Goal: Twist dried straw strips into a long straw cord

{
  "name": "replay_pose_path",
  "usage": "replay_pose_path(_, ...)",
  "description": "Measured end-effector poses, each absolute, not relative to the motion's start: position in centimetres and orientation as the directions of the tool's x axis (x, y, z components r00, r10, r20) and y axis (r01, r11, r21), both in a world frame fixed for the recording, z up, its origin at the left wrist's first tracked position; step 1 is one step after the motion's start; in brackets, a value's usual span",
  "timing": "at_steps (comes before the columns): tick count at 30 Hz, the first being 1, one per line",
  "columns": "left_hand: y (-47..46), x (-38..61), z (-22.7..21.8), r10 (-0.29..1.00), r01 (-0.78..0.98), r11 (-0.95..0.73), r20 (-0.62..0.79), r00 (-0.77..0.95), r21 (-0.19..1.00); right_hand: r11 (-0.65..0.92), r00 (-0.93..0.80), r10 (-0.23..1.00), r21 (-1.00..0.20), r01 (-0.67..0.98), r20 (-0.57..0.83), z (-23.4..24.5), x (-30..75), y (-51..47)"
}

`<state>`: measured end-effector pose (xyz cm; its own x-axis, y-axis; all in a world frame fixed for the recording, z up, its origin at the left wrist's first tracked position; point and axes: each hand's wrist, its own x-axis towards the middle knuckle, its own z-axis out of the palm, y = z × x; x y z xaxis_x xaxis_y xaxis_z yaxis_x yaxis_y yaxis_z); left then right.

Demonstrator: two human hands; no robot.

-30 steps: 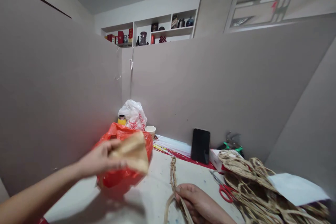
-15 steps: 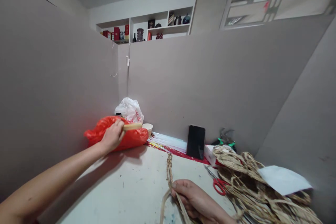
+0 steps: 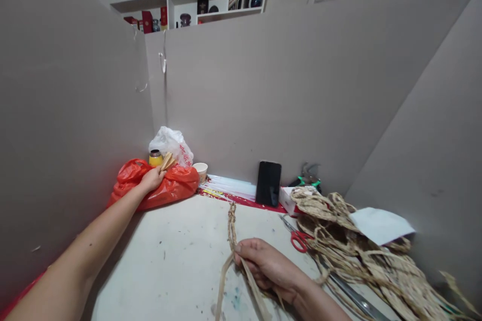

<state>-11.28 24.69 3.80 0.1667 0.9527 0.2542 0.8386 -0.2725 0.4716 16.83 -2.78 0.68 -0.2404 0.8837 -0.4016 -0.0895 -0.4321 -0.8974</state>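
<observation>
My left hand (image 3: 152,179) reaches over the red plastic bag (image 3: 179,184) at the back left, its fingers closed on a short bundle of pale tan strips (image 3: 167,161). The strips' exact kind is unclear. My right hand (image 3: 265,265) pinches a braided cord (image 3: 232,223) of plant-like fibre near the table's middle. The braid runs away from the fingers across the white tabletop (image 3: 181,261), while flat loose strands (image 3: 223,283) hang from the pinch toward me.
Right of my right hand lie red-handled scissors (image 3: 299,241), a heap of braided cord (image 3: 361,246) and a larger metal tool (image 3: 357,298). A black phone (image 3: 268,183) leans at the back, with a paper cup (image 3: 201,172) and a yellow jar (image 3: 155,158) further left. Grey partitions (image 3: 241,95) enclose the table.
The view has tilted down and shifted slightly right. Over the red bag, the tan strips in my left hand have turned to point more upward. My right hand keeps its pinch on the braid.
</observation>
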Motion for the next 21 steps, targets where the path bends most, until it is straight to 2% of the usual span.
replay_pose_path(6, 23.5, -11.3, 5.9, 0.959, 0.762, -0.273, 0.224, 0.171, 0.587, -0.414, -0.238, 0.893, -0.904, -0.108, -0.381, 0.7, 16.8, -2.9)
replay_pose_path(12, 21.6, -11.7, 10.2, 0.92, 0.709, -0.295, 0.391, 0.03, 0.641, -0.396, -0.262, 0.896, -0.913, -0.103, -0.359, 0.8, 17.0, -2.7)
replay_pose_path(16, 19.0, -10.4, 12.7, 0.875, 0.663, -0.377, 0.484, 0.024, 0.647, -0.391, -0.264, 0.898, -0.914, -0.112, -0.352, 0.8, 17.1, -2.7)
replay_pose_path(19, 15.1, -8.6, 12.2, 0.904, 0.589, -0.403, 0.406, 0.136, 0.701, -0.393, -0.281, 0.896, -0.909, -0.137, -0.345, 0.8, 17.4, -2.8)
replay_pose_path(21, 12.0, -7.5, 10.4, 0.916, 0.511, -0.308, 0.106, 0.386, 0.803, -0.393, -0.295, 0.894, -0.906, -0.157, -0.337, 0.8, 17.5, -2.8)
